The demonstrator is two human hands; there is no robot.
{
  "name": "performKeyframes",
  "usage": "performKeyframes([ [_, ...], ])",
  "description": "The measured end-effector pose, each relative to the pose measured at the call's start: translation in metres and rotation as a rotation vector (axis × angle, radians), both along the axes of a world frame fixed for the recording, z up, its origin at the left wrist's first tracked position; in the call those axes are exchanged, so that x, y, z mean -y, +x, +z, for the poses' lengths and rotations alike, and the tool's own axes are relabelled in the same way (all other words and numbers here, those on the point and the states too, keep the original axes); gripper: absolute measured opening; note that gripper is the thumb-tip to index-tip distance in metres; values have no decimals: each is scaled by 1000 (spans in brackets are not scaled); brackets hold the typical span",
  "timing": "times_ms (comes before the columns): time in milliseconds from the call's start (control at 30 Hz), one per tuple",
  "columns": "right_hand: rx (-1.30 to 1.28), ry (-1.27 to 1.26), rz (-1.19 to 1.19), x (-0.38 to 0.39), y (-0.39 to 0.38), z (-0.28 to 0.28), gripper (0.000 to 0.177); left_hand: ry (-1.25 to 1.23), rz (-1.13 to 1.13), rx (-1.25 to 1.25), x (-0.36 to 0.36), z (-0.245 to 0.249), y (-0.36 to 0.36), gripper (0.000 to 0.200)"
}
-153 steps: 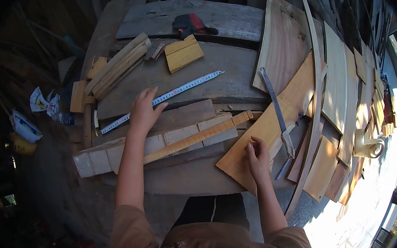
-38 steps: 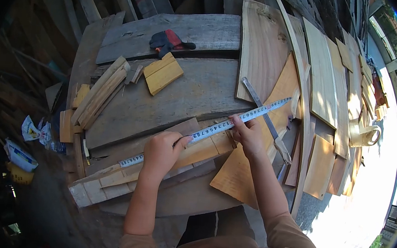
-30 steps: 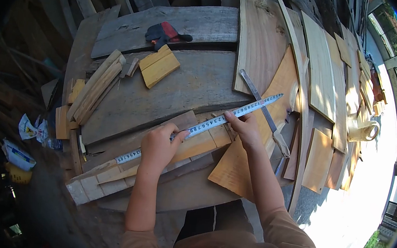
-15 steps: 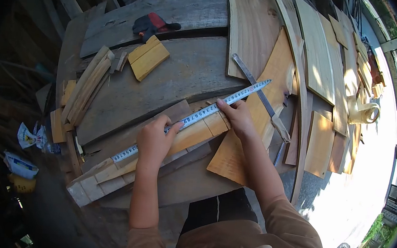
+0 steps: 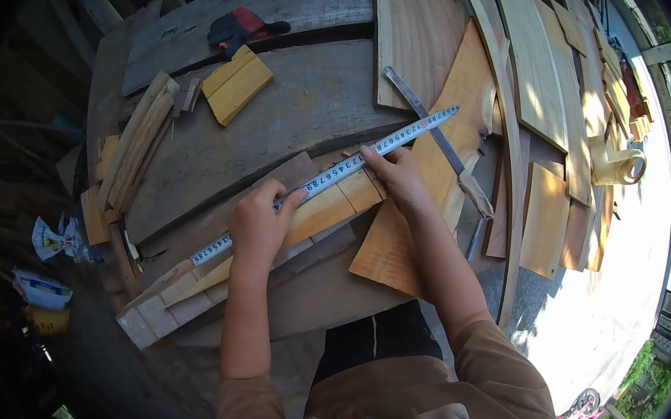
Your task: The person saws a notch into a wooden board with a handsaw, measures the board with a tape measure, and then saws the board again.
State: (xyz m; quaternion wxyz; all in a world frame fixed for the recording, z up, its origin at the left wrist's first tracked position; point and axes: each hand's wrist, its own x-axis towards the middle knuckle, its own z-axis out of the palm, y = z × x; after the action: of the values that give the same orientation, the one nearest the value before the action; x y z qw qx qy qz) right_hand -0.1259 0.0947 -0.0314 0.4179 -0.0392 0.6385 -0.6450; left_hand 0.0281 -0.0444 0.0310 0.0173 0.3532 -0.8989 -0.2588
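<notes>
A measuring tape blade (image 5: 331, 175), pale with printed numbers, stretches diagonally over a row of joined wooden strips (image 5: 327, 217). My left hand (image 5: 262, 217) pinches the tape near its middle, fingers closed around its edge. Further along, my right hand (image 5: 395, 179) is closed on the tape too, its thumb pressed on the upper face. Beyond my right hand the tape's far end extends over an orange-brown board (image 5: 396, 252) and crosses a flat metal bar (image 5: 443, 143). The strips end in several pale blocks (image 5: 149, 319) at lower left.
On the dark tabletop (image 5: 283, 83) lie a yellow wood block (image 5: 237, 85), a black-and-red cap-like object (image 5: 244, 29) and curved wood pieces (image 5: 140, 138). Planks (image 5: 531, 67) cover the right side, with a tape roll (image 5: 622, 167) on them. Plastic packets (image 5: 41, 290) lie at left.
The camera view has shifted slightly, so the tabletop items appear higher and a little left. Both hands keep their hold on the tape at about the same places.
</notes>
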Motion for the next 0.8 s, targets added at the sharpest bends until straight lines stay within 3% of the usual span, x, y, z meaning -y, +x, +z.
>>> performKeyframes([
  [500,25,1,26,-3,-2,-2,37,-39,-5,-16,-4,0,-1,32],
  [600,75,-71,78,-6,-6,-13,47,-75,-22,-43,-5,3,-1,31],
  [667,206,-226,-34,-2,-5,-4,62,-80,-21,-33,-6,5,-1,30],
  [800,207,-230,-6,-4,-7,-16,73,-93,-25,-27,-6,5,-2,31],
])
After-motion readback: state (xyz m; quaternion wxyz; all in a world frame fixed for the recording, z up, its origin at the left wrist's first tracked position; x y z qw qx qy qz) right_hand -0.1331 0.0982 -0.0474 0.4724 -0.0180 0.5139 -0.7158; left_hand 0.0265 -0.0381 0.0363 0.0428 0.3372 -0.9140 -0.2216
